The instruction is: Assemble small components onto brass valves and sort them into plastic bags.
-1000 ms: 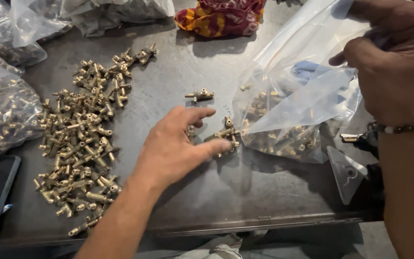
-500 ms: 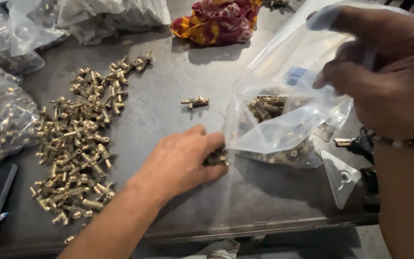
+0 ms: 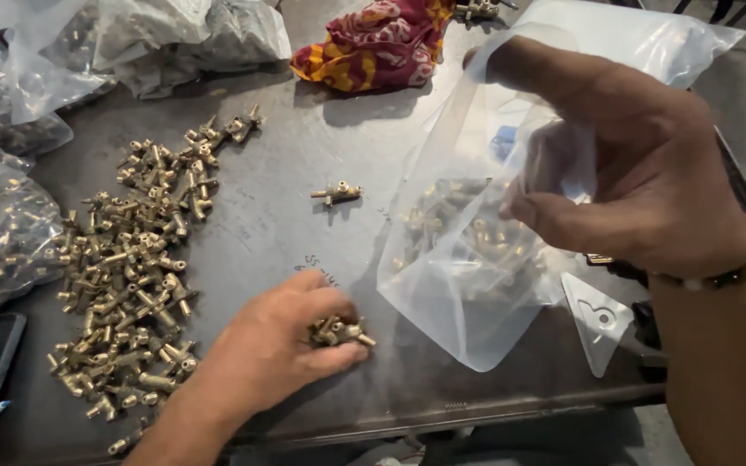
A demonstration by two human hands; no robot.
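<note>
Left hand (image 3: 282,345), lower middle of the frame, is curled around a small handful of brass fittings (image 3: 338,330), fingers pressed together on them just off the grey metal tabletop (image 3: 269,216). Right hand (image 3: 641,181), upper right, pinches the rim of a clear plastic bag (image 3: 468,285) (already part full of the same brass bits). Big loose pile of brass fittings (image 3: 131,267) sits at left, one stray fitting (image 3: 336,194) mid-frame.
</note>
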